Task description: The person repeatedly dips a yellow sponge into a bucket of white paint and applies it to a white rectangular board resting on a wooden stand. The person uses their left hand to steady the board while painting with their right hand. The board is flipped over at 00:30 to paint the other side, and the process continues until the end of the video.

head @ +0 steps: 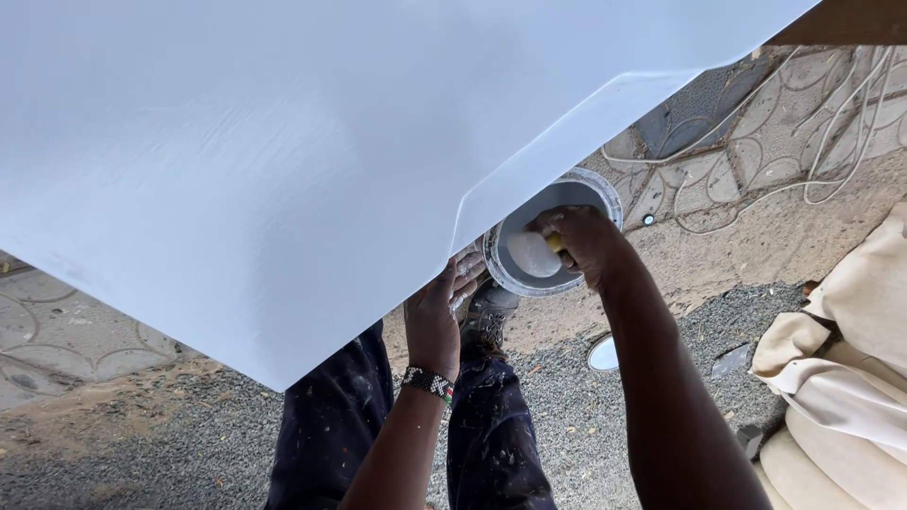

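A large white painted panel fills the upper left of the view. My left hand, with a beaded bracelet on its wrist, presses against the panel's lower right edge. My right hand reaches into an open round tin of white paint on the ground. It grips a yellow tool with a white, paint-covered pad inside the tin. My paint-spattered dark trousers and one shoe show below the hands.
Grey gravel and sandy ground lie underfoot, with patterned paving at the upper right. White cables trail over the paving. A round tin lid lies on the gravel. Cream fabric cushions are piled at the right edge.
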